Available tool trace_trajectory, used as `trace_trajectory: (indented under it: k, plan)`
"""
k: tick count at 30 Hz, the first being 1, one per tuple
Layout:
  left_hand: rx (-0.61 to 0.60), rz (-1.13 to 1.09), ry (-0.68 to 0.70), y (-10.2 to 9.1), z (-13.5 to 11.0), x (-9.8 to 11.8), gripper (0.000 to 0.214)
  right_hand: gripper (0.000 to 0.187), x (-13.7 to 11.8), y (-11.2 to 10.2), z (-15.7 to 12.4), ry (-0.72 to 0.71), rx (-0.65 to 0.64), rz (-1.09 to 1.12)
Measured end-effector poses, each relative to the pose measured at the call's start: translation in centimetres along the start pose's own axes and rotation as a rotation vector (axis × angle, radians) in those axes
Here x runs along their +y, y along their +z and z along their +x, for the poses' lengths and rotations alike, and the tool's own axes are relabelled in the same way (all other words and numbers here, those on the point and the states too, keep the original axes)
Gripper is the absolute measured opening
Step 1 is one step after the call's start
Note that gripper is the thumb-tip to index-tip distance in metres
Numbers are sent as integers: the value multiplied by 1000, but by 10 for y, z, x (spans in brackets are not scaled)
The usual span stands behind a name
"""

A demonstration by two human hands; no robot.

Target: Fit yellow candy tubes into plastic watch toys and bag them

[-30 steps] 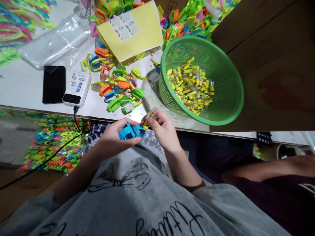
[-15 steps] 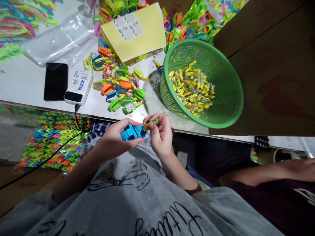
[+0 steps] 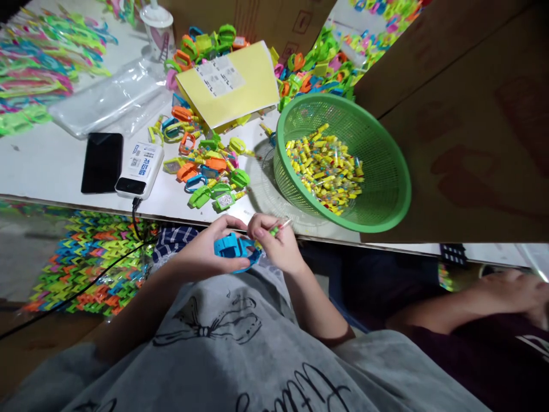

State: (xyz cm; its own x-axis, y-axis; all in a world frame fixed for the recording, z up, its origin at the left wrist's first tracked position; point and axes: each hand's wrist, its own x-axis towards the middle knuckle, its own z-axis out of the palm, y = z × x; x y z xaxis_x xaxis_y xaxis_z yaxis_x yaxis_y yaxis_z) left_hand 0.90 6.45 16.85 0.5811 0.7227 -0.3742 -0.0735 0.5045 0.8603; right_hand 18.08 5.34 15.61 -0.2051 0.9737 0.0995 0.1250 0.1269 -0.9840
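Observation:
My left hand (image 3: 202,252) is closed round a blue toy watch (image 3: 230,246), whose strap loops toward the right. Pinched in my right hand (image 3: 281,247) is a small clear tube of coloured candies (image 3: 274,231) with yellow on it; my fingers cover much of it. The tube's near end meets the watch strap between my hands, but whether it is fixed there I cannot tell. Just beyond, on the table, lie several toy watches (image 3: 221,191) with yellow tubes on them. Similar yellow candy tubes (image 3: 328,171) fill the bottom of a green mesh basket (image 3: 345,222).
A black phone (image 3: 102,163) and a white power bank (image 3: 141,169) with a cable lie at left. Behind are a yellow card (image 3: 231,86), plastic bags (image 3: 111,97) and a lidded cup (image 3: 158,28). A cardboard box (image 3: 463,143) borders the right; another person's arm (image 3: 454,306) shows below it.
The blue watch has turned, so its strap now curves into view below. My right fingers have closed further over the tube. The camera view has tilted slightly upward.

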Motion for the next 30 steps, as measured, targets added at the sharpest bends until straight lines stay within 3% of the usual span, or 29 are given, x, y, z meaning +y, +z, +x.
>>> trace_trajectory:
  k: [3, 13, 16, 20, 26, 30]
  plan:
    - [-73, -79, -34, 2, 4, 2, 54, 52, -1, -3, 2, -21, -47, -18]
    - [-152, -104, -40, 10, 6, 6, 54, 51, 7, 10, -7, 179, 166, 157]
    - [-164, -49, 7, 11, 6, 3, 52, 51, 7, 11, -7, 141, 172, 188]
    - [-92, 159, 115, 12, 2, 3, 49, 55, 10, 5, -6, 55, 138, 179]
    - [33, 547, 231, 9, -5, 8, 45, 50, 14, -5, -5, -112, 354, 49]
    - [37, 572, 317, 10, -5, 2, 42, 46, 19, 4, 1, -242, 370, 244]
